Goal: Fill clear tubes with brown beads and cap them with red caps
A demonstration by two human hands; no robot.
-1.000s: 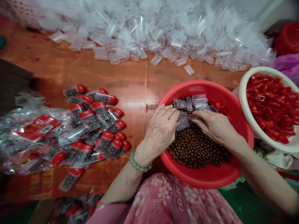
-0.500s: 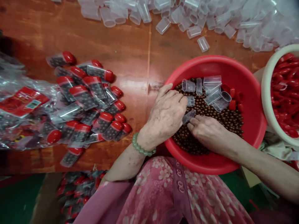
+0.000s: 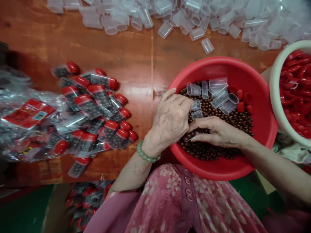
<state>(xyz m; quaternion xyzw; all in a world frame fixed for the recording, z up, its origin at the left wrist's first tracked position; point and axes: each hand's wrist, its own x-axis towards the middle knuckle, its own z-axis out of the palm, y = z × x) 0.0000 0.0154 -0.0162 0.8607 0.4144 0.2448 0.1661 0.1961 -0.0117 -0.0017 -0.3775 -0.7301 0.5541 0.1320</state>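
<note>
A red basin [image 3: 261, 129] in front of me holds small brown balls [image 3: 218, 152], several clear plastic tubes [image 3: 220, 84] and a few red caps [image 3: 240, 106]. My right hand [image 3: 216, 129] is closed, thumb and fingers around a clear tube filled with brown balls [image 3: 189, 136], low over the balls. My left hand [image 3: 170, 118], with a green bead bracelet at the wrist, curls over the basin's left rim beside that tube. Its fingertips are hidden, so what it grips cannot be made out. Two empty tubes lie by its fingers.
Left on the wooden table [image 3: 136, 58] lies a pile of filled, red-capped tubes [image 3: 97, 106], next to a clear plastic bag [image 3: 48, 145] with a red label. Many empty tubes [image 3: 165, 29] spread along the back. A white-rimmed tub [image 3: 274, 97] of red caps stands at right.
My right hand has turned and opened wider around a tube, which now shows brown balls inside. My left hand stays nearly in place. The view has shifted slightly.
</note>
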